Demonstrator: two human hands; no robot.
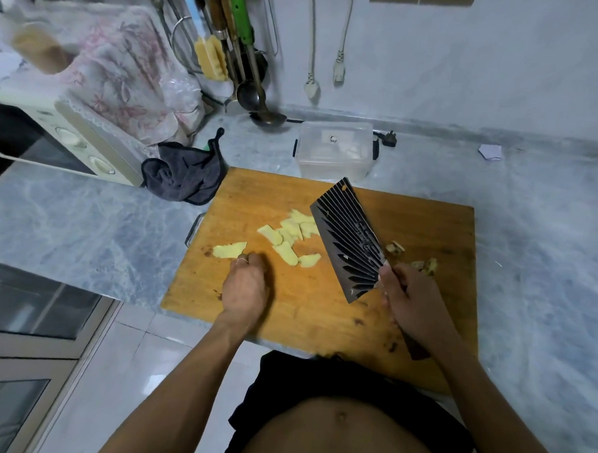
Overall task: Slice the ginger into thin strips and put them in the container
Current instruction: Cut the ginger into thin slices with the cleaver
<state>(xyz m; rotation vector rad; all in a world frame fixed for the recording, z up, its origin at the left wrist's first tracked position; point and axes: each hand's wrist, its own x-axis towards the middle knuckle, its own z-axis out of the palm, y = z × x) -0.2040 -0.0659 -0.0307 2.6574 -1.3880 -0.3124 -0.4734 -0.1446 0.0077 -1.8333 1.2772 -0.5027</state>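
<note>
Several pale yellow ginger slices lie spread on the wooden cutting board. One longer ginger slice lies apart at the board's left. My left hand sits just below it with fingers curled, fingertips touching its near edge. My right hand grips the handle of a dark ribbed cleaver, whose blade is tilted above the board right of the slices. Brown ginger peel scraps lie beside the blade. A clear plastic container with its lid on stands behind the board.
A dark grey cloth lies at the board's far left corner. A cream microwave under a floral cover stands at the left. Ladles and utensils hang on the back wall. The marble counter extends to the right.
</note>
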